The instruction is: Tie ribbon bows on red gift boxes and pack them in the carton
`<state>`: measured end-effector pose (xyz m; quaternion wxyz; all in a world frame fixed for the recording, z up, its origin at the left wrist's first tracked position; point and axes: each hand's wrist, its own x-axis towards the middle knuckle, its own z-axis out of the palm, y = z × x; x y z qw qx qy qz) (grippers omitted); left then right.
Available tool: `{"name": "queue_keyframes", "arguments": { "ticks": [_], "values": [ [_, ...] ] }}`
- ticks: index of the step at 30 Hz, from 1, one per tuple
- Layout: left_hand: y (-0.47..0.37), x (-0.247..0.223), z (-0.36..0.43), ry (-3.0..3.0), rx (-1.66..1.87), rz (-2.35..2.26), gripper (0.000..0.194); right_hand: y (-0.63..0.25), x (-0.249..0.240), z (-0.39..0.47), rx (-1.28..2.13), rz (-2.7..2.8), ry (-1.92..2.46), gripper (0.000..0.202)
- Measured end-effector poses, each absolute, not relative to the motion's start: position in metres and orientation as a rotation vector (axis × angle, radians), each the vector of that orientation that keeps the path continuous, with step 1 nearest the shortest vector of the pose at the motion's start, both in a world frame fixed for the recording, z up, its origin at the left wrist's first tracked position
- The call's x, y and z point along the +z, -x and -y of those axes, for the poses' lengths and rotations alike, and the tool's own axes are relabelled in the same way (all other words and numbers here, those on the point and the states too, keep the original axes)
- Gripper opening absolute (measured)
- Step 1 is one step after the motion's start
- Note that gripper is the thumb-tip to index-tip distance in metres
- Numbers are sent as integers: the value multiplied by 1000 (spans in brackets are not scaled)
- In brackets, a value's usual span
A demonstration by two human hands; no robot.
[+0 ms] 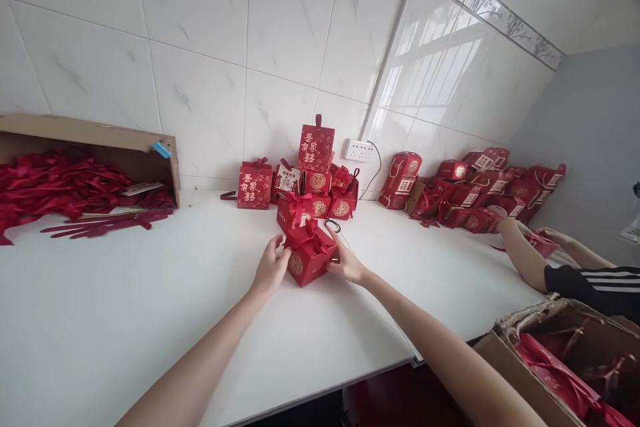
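Between my two hands is a red gift box [309,261] with gold round emblems and a red ribbon bow [314,235] on its top. My left hand [273,265] presses its left side, fingers curled against the edge. On the other side, my right hand [346,263] grips the box with thumb and fingers. Directly behind it stands another bowed red box [286,210], close to or touching the held one. A black ring-shaped band [333,225] lies just past my right fingers. Further back, several red boxes are stacked, topped by an upright box with gold characters [316,147].
A cardboard box [176,173] on the left spills red ribbons [70,180]. More red boxes [467,193] are piled at the right wall, near a power strip [359,149]. At far right, a co-worker's hands [555,237] handle a red item. An open carton [500,347] sits below.
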<state>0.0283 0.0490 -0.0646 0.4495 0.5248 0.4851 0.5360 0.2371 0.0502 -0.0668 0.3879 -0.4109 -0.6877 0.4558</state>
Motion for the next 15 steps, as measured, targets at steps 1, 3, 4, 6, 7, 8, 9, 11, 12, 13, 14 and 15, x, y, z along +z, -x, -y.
{"name": "queue_keyframes", "arguments": {
  "ticks": [1,3,4,6,7,8,9,11,12,13,14,15],
  "values": [
    [-29,-64,-48,-1308,1322,-1167,42,-231,-70,-53,1153,1693,1024,94],
    [-27,-64,-47,-1331,1308,-1110,42,-218,-74,-59,1127,1592,983,83],
    [-25,-65,-47,-1342,1301,-1089,43,-212,-76,-63,1105,1549,975,77],
    [-19,-67,-46,-1360,1290,-1053,46,-203,-78,-71,1048,1483,973,64],
    [-15,-68,-47,-1367,1280,-1029,48,-201,-79,-75,1020,1461,974,59],
    [-11,-69,-47,-1372,1264,-1006,51,-199,-80,-77,1001,1447,976,54],
    [-7,-70,-48,-1376,1240,-989,54,-199,-81,-78,999,1442,976,49],
    [-1,-72,-50,-1379,1192,-981,60,-201,-82,-77,1021,1447,979,37],
    [1,-73,-51,-1381,1183,-986,62,-202,-82,-75,1037,1449,985,32],
    [1,-73,-52,-1386,1187,-992,63,-204,-81,-72,1056,1447,992,28],
    [1,-72,-52,-1395,1200,-990,62,-206,-79,-69,1074,1441,999,27],
    [0,-72,-52,-1408,1214,-976,61,-207,-77,-65,1095,1431,1002,28]
  ]
}}
